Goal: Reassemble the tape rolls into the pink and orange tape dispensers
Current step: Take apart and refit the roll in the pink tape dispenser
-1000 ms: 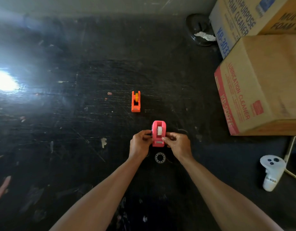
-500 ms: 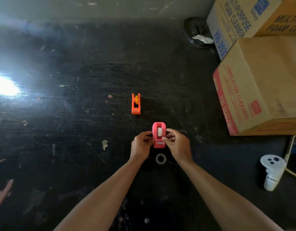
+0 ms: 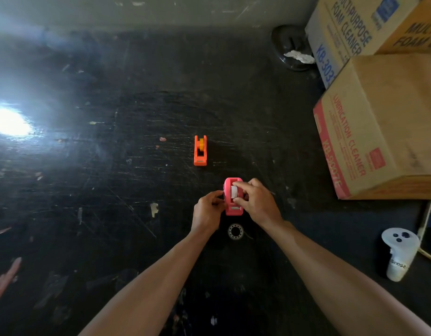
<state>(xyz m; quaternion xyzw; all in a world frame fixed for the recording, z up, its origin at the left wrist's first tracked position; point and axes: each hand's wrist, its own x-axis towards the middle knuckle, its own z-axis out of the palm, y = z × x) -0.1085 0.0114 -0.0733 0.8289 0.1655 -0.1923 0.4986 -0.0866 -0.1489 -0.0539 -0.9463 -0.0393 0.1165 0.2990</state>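
The pink tape dispenser (image 3: 230,209) stands on the dark floor with a white tape roll (image 3: 234,192) seated in its slot. My left hand (image 3: 207,213) grips the dispenser's left side. My right hand (image 3: 257,202) reaches over the top, thumb and fingers pinched on the white roll. Farther away, the orange tape dispenser (image 3: 200,151) stands alone with a yellow roll (image 3: 201,143) in it. A small clear ring-shaped tape core (image 3: 235,231) lies flat on the floor just in front of the pink dispenser.
Two stacked cardboard boxes (image 3: 384,122) stand at the right. A white handheld controller (image 3: 398,253) and a cable lie at the lower right. A dark round object with crumpled white paper (image 3: 293,50) sits by the far wall. Bright glare marks the left floor.
My right hand has moved from the dispenser's right side up over its top onto the white roll. My left hand stays on the left side.
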